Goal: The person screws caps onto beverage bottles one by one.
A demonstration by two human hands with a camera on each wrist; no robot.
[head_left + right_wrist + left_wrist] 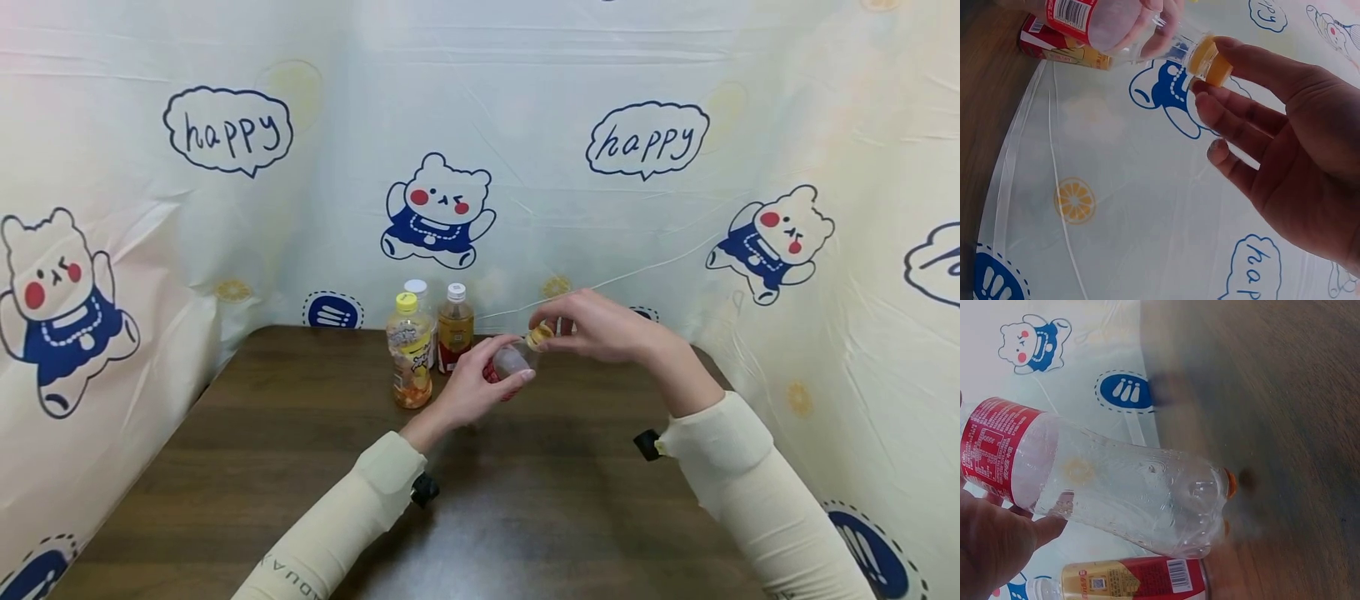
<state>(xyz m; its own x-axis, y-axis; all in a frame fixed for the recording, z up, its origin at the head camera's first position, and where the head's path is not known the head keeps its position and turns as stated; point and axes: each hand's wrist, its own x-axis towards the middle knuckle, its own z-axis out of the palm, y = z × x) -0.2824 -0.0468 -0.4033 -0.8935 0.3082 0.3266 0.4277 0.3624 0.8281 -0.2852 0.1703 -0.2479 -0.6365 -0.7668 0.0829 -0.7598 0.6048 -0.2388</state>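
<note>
My left hand point(476, 385) grips a clear plastic bottle point(1135, 487) around its red label point(997, 447). The bottle is tilted, its neck toward my right hand point(600, 327) and its base near the tabletop. No drink shows inside, only some orange at the base. At the bottle's mouth, my right thumb and fingertips pinch a yellow-orange cap point(1218, 70). Its other fingers are bent loosely in the right wrist view. Left of the hands stand a yellow-capped bottle point(410, 360) and a white-capped bottle point(455, 337) with amber contents and a red-and-gold label.
Another white-capped bottle point(416, 288) stands mostly hidden behind the yellow-capped one. All are near the back of the dark wooden table point(315, 500). A pale curtain point(540, 233) printed with bears hangs behind the table and along both sides.
</note>
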